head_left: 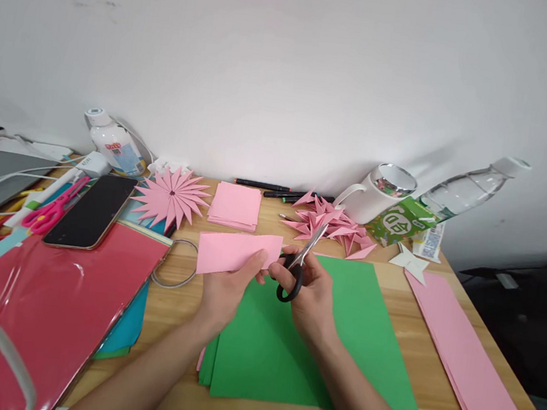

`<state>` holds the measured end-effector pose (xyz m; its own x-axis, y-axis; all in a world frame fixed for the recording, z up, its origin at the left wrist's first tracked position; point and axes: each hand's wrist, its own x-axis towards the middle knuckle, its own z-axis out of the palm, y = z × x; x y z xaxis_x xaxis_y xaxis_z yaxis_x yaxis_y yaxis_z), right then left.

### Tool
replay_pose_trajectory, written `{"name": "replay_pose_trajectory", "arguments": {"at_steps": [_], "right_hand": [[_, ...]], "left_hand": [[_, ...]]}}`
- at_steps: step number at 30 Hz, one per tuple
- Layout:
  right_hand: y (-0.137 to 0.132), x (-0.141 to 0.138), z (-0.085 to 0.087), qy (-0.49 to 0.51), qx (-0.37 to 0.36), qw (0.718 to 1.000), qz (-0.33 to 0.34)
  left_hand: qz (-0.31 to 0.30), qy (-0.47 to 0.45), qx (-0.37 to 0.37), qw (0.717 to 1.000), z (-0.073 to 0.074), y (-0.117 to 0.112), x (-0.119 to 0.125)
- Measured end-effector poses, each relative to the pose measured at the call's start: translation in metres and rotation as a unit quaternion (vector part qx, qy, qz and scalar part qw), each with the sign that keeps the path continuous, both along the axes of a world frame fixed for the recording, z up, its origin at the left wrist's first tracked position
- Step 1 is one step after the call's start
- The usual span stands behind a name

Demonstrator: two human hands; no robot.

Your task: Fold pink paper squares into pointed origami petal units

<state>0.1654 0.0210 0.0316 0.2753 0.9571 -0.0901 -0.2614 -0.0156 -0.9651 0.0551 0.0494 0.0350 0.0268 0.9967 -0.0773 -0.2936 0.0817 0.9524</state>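
Observation:
My left hand (228,286) pinches a pink paper rectangle (231,252) by its lower right edge, holding it above the green sheets (357,337). My right hand (309,297) grips black-handled scissors (298,269), whose blades point up and right, just beside the paper's right edge. Both hands hover over the middle of the wooden desk (179,307).
A pink paper flower (171,195), a stack of pink squares (235,205) and folded pink pieces (334,225) lie behind. At the left are a red plastic sleeve (38,308), a phone (92,211) and pink scissors (51,211). At the right are a white mug (376,191), a bottle (467,189) and pink strips (466,351).

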Motion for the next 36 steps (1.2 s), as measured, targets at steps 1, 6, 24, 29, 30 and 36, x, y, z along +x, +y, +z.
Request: {"name": "replay_pose_trajectory", "arguments": {"at_steps": [1,6,24,29,30,36], "right_hand": [[0.000,0.000,0.000,-0.006,-0.002,1.000,-0.010],[-0.002,-0.003,0.002,-0.028,0.000,0.999,-0.019],[-0.016,-0.017,-0.009,-0.035,0.035,0.968,0.246],[-0.015,-0.016,-0.009,-0.028,0.029,0.970,0.241],[-0.016,-0.016,-0.009,-0.028,0.027,0.970,0.240],[-0.016,-0.016,-0.009,-0.026,0.023,0.972,0.233]], "left_hand": [[0.001,0.005,0.002,1.000,-0.001,0.000,0.000],[0.009,0.015,0.002,1.000,-0.003,-0.002,-0.002],[0.052,-0.073,-0.036,0.995,0.012,0.003,-0.016],[0.070,-0.025,-0.025,0.997,0.007,0.001,-0.014],[0.072,-0.022,-0.027,0.997,0.006,0.001,-0.014],[0.059,-0.030,-0.025,0.997,0.006,0.000,-0.014]]}}
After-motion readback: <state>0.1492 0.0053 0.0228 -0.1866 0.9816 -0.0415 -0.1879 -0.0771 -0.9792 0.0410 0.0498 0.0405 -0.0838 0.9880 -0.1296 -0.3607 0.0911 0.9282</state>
